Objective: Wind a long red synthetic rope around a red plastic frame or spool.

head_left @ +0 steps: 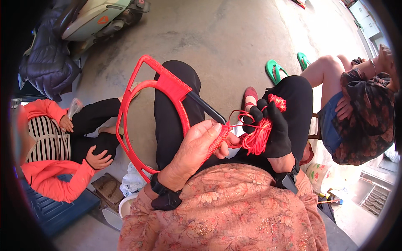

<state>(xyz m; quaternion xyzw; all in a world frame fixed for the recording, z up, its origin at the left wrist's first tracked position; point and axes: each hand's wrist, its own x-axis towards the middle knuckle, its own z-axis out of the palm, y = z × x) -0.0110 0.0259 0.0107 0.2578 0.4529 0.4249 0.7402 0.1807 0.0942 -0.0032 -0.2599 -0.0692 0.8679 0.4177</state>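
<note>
My bare left hand (196, 146) pinches the cord-wrapped edge of a looped frame (171, 85). Red cord covers most of this frame, which has a round ring and an angular outer bar. A stretch of black rod (207, 108) shows bare just beyond my left fingertips. In a black glove, my right hand (277, 131) is closed around a bundle of shiny red cord (257, 140), gathered in long loops with a knotted clump on top. A thin strand runs from the bundle to the wrapped edge at my left fingers. The frame rests over my left thigh.
On the left sits a person in a coral jacket (58, 184), near a blue plastic surface (63, 205). To the right sits another person in a dark floral top (364, 121). Green flip-flops (274, 71) are ahead on the concrete floor, and a scooter (98, 21) stands at the far left.
</note>
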